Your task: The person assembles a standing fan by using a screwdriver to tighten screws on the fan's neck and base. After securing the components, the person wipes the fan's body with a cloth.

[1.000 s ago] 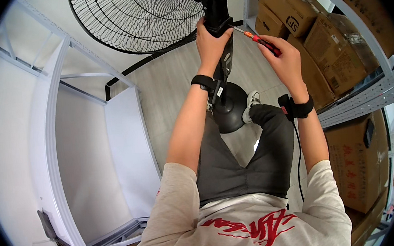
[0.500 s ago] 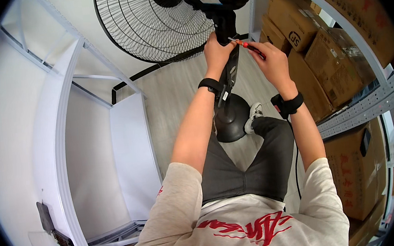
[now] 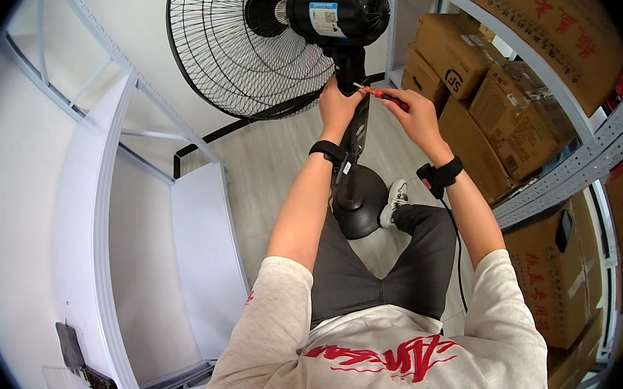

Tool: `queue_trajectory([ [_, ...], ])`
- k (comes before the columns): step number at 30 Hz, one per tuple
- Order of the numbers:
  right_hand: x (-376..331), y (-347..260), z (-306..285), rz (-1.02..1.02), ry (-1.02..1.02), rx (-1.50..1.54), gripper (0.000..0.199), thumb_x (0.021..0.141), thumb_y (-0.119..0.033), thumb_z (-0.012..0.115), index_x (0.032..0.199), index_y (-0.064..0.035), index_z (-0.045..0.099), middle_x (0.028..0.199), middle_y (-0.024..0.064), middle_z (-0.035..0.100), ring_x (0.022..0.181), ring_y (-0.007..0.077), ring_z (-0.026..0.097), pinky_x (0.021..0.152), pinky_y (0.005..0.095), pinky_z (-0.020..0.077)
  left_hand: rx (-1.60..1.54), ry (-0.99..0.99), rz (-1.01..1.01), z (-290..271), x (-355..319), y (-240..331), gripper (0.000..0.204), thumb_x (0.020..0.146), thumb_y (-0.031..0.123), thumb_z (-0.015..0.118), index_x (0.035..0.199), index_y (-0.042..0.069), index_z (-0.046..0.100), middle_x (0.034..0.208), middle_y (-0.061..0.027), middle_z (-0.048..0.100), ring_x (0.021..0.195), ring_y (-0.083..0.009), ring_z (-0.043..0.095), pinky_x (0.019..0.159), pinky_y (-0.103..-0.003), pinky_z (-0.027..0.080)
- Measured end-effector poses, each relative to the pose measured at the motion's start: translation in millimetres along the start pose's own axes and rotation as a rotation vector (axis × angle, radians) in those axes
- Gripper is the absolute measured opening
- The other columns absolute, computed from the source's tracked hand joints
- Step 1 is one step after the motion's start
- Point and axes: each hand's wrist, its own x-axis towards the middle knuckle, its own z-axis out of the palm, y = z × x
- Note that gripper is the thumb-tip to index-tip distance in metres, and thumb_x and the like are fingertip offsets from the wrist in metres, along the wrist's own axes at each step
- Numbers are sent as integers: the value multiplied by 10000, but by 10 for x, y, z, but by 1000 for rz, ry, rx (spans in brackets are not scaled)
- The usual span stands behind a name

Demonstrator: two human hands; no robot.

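In front of me stands a black pedestal fan with a wire grille (image 3: 240, 52), a rounded motor housing (image 3: 340, 15) and a round base (image 3: 360, 205). My left hand (image 3: 339, 108) is wrapped round the fan's neck, just below the motor; part of its grip is hidden behind the wrist and knuckles. From the right, my right hand (image 3: 416, 115) holds a screwdriver (image 3: 386, 97) with a red and black handle. Its tip points up and left to the neck, close by my left fingers. Whether the tip sits on a screw is too small to tell.
White metal shelving (image 3: 206, 255) runs along the left side. To the right, a metal rack holds several cardboard boxes (image 3: 516, 113), with a dark phone-like object (image 3: 563, 230) against a lower one. A black cable (image 3: 459, 256) hangs from my right wristband. My shoe (image 3: 398, 200) rests beside the base.
The fan's head and both hands appear lower and slightly to the left in the view. My grip on the neck and on the screwdriver stays the same.
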Motion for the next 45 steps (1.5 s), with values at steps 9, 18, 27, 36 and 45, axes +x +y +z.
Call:
queue_trajectory([
  [9, 126, 12, -12, 215, -131, 104, 231, 862, -252, 643, 991, -73, 710, 763, 98, 676, 597, 205, 607, 571, 293, 461, -22, 12, -2, 28, 21, -71, 511, 650, 314, 802, 993, -1, 591, 925, -205, 661, 881, -372, 640, 754, -423, 510],
  [18, 186, 2, 40, 291, -179, 105, 328, 881, -342, 601, 978, -48, 709, 647, 70, 665, 542, 154, 597, 536, 283, 440, 37, 57, 31, 51, 32, -57, 570, 663, 412, 807, 903, -39, 554, 827, -232, 647, 797, -391, 648, 683, -419, 511],
  [27, 246, 25, 20, 301, -201, 74, 332, 871, -359, 616, 949, -50, 709, 635, 85, 660, 566, 165, 628, 540, 300, 459, 31, 56, 36, 70, 39, -92, 544, 658, 383, 811, 922, -23, 563, 860, -221, 654, 827, -385, 645, 707, -419, 507],
  [36, 316, 10, -42, 372, -322, 99, 330, 869, -360, 621, 954, -54, 713, 616, 83, 652, 557, 170, 629, 547, 307, 463, 19, 109, 50, 149, 53, -124, 536, 640, 367, 824, 898, -21, 559, 825, -218, 647, 799, -388, 640, 692, -423, 502],
  [45, 282, 9, -92, 367, -316, 103, 311, 859, -329, 631, 986, -56, 709, 643, 75, 659, 585, 158, 629, 564, 289, 457, 31, 20, -53, 125, 27, -29, 518, 641, 307, 811, 1000, 7, 590, 942, -184, 651, 894, -370, 626, 771, -426, 497],
])
